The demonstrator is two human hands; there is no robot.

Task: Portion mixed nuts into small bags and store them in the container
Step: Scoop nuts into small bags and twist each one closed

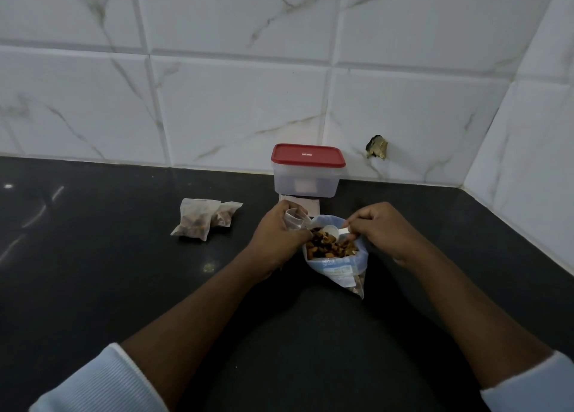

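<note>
An open blue-and-white bag of mixed nuts (337, 267) stands on the black counter in front of me. My right hand (377, 230) grips the handle of a small white scoop (331, 232) whose bowl sits over the nuts. My left hand (279, 234) holds a small clear empty bag (295, 218) at the nut bag's left rim. Two filled small bags (205, 220) lie on the counter to the left. A clear container with a red lid (307, 171), shut, stands at the back against the wall.
The black counter (108, 272) runs to a white tiled wall behind and on the right. A pale flat stack (312, 205) lies under the container's front. A chipped hole (377, 147) marks the wall right of the container.
</note>
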